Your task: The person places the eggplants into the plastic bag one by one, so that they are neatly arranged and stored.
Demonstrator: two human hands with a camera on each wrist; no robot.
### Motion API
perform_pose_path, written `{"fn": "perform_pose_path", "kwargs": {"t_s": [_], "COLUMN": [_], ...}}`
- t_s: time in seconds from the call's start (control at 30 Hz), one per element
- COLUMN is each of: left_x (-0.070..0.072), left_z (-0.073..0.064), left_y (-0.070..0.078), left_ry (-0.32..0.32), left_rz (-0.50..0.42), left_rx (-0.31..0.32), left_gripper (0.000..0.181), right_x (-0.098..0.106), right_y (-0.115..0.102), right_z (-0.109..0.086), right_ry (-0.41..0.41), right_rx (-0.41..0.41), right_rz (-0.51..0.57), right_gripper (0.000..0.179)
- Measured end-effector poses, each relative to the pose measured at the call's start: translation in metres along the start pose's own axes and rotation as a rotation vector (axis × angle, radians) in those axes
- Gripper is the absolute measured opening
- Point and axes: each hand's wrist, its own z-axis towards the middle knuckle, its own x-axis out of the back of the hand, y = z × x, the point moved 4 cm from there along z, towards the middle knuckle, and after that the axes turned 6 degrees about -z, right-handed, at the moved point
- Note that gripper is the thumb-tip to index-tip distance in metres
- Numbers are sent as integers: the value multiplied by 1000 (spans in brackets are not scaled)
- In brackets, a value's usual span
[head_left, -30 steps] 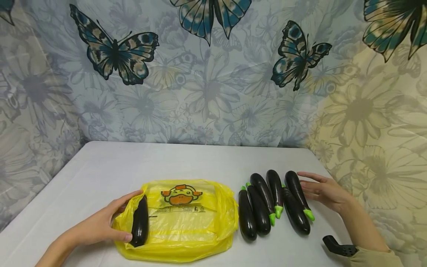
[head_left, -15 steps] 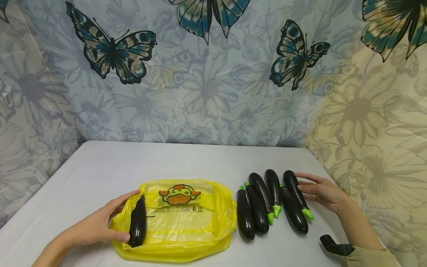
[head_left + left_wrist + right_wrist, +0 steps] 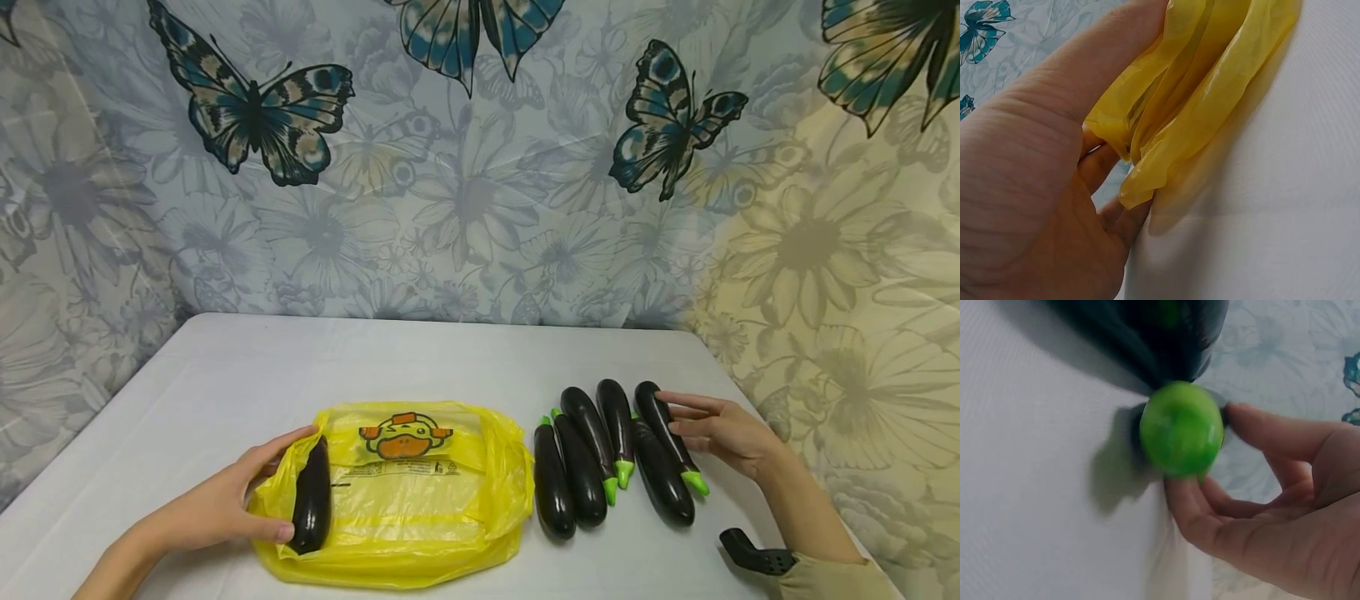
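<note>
A yellow plastic bag (image 3: 420, 517) with a duck face print lies flat on the white table. A glossy dark eggplant (image 3: 312, 500) lies at its left mouth. My left hand (image 3: 213, 498) holds the bag's edge there, its thumb by the eggplant's lower end and its other fingers partly hidden behind the plastic. In the left wrist view, yellow plastic (image 3: 1204, 100) bunches between thumb and fingers. Out to the right, my right hand (image 3: 731, 432) touches the side of the rightmost eggplant (image 3: 663, 425) with nearly straight fingers. That eggplant's green stem end (image 3: 1182, 428) fills the right wrist view's middle.
Several more eggplants (image 3: 581, 471) lie in a slanted row between the bag and my right hand. A black strap-like piece (image 3: 757, 552) sits at the right wrist. Behind the white table (image 3: 420, 354) hangs a butterfly-patterned cloth (image 3: 472, 208).
My right hand has shifted slightly left, from beside the rightmost eggplant to touching it. The left hand, bag and eggplants stay almost as they were.
</note>
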Motion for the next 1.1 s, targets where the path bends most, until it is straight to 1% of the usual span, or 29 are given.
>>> {"fn": "perform_pose_path", "kwargs": {"t_s": [0.13,0.3,0.37,0.53,0.67,0.83,0.93,1.1], "left_x": [0,0,0,0,-1,-1,0,0], "left_z": [-1,-2,-2,-1,-1,-1,0,0], "left_y": [-1,-5,-5,-4,-4,-2,-1,1], "left_ry": [2,-8,-10,-13,-19,-1,8,-6], "left_rz": [4,1,0,-2,-8,4,13,-4], "left_rx": [-3,49,59,56,50,11,4,6], "left_gripper": [96,96,96,96,95,95,95,95], "right_x": [-2,-5,-6,-7,-5,-4,-4,-3], "right_y": [-2,-1,0,1,1,-2,-3,-3], "right_z": [1,3,3,2,1,0,0,-1], "right_ry": [-9,-10,-14,-27,-20,-22,-26,-8], "right_rx": [4,-3,-3,3,-3,3,12,11], "right_rz": [-1,-41,-43,-10,-3,-7,-1,-3], "right_gripper": [45,46,48,48,50,54,51,48]}}
